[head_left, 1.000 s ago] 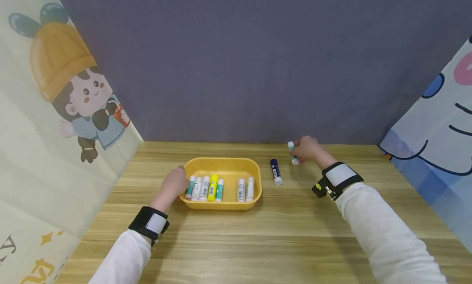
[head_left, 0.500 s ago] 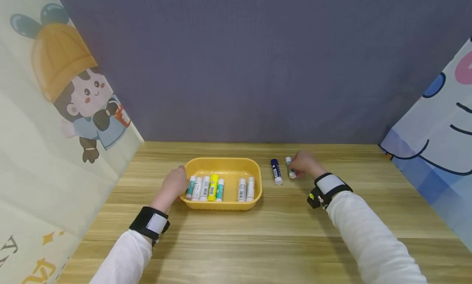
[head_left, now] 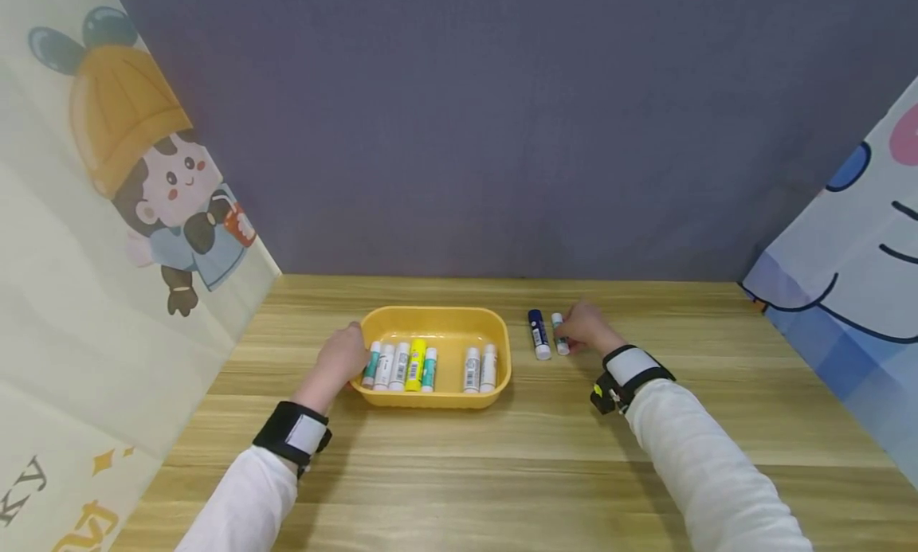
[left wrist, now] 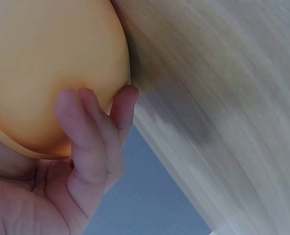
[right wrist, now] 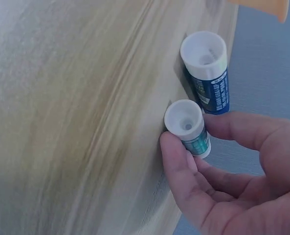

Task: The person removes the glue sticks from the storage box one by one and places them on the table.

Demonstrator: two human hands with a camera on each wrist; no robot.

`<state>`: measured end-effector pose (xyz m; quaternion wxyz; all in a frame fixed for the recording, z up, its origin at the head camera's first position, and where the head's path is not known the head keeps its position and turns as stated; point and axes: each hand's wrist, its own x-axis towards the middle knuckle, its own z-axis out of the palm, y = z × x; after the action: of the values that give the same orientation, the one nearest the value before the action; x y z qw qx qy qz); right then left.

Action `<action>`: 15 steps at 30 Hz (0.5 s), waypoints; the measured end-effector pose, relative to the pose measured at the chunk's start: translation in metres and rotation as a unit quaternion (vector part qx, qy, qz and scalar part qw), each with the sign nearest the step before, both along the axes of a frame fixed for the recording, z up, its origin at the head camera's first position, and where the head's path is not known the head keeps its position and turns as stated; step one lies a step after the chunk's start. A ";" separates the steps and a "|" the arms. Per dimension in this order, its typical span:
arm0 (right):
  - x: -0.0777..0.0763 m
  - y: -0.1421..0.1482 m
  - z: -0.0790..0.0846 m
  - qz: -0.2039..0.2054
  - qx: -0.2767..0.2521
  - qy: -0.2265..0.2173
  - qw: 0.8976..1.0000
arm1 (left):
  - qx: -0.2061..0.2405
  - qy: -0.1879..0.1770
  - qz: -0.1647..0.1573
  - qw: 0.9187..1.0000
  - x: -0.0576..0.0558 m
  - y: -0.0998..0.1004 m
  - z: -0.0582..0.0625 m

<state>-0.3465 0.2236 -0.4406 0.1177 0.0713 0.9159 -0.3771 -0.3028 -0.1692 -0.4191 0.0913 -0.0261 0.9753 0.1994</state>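
Note:
At the left end of a yellow tray, my left hand grips the rim; in the left wrist view its fingers curl up against the tray's outer wall. Several glue sticks lie side by side in the tray, among them a yellow glue stick and two white ones at the right end. Right of the tray, my right hand pinches a small white-and-teal glue stick between thumb and fingers, lying at the table surface. Close beside it lies a larger dark blue glue stick, which nothing holds.
The wooden table runs back to a dark grey-blue upright panel. Printed cloths with cartoon figures hang at the left and right sides.
My right hand has brought the white-and-teal glue stick left and nearer the front, from the back of the table to beside the dark blue one. My left hand stays on the tray.

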 end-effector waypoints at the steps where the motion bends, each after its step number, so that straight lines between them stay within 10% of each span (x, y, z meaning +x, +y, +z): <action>1: 0.000 0.000 0.000 -0.002 -0.002 -0.001 1.000 | 0.001 0.001 0.000 1.000 0.000 0.000 0.000; 15: 0.000 0.000 -0.002 0.006 -0.015 -0.007 1.000 | 0.000 0.001 0.000 1.000 0.003 0.000 0.002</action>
<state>-0.3464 0.2239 -0.4430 0.1278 0.0667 0.9096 -0.3896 -0.2999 -0.1690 -0.4170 0.0904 -0.0255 0.9754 0.1992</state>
